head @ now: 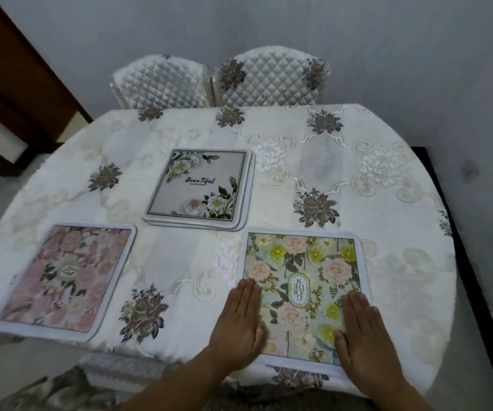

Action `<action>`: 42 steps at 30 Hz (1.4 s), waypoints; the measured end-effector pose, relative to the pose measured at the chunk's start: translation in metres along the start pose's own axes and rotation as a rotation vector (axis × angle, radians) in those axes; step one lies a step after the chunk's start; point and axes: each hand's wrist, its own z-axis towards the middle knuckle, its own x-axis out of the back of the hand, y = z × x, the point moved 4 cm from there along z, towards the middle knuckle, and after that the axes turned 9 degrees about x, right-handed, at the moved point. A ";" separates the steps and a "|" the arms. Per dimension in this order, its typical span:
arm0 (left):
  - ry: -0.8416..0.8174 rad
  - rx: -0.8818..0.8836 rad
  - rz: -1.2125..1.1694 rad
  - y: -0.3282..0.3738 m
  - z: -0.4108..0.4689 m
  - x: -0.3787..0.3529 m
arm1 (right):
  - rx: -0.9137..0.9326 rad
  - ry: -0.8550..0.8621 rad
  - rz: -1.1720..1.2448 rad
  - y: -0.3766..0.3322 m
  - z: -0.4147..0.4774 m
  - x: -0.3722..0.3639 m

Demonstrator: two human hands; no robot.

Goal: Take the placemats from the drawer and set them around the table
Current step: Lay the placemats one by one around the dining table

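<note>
Left hand (237,323) and right hand (364,336) bare, forearms seemingly unsleeved, no rings or watch visible

Bare tablecloth (180,262) lies open between the pink placemat (64,280) and the green placemat (301,274). A small stack of mats (199,188) blocks the centre; the far-right table area is clear. Two chairs (218,81) line the far edge.

Grey placemat (199,185) with white flowers, top of a small stack mid-worktop: script "Beau Tiful" across its centre, a tiny line under it too small to read. Green floral placemat (301,289) at the near edge: oval label (298,289) reading "GREEN GARDEN", letters turned sideways, partly guessable only. Pink floral placemat (61,280) at left: round centre emblem (68,271), blurred, unreadable.
</note>
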 end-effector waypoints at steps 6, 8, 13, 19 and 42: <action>0.034 0.033 -0.159 -0.046 0.027 0.020 | -0.106 0.104 0.011 -0.033 0.036 0.002; 0.110 0.175 -0.194 -0.090 0.052 0.040 | -0.102 0.078 0.049 -0.055 0.059 -0.001; 0.241 0.431 -0.206 -0.204 0.132 0.111 | -0.133 0.101 0.311 -0.107 0.146 -0.011; 0.233 0.685 -0.295 -0.289 0.200 0.147 | -0.312 0.220 0.581 -0.149 0.294 -0.005; 0.371 0.548 -0.619 -0.269 0.175 0.210 | -0.534 0.278 0.642 -0.185 0.314 0.047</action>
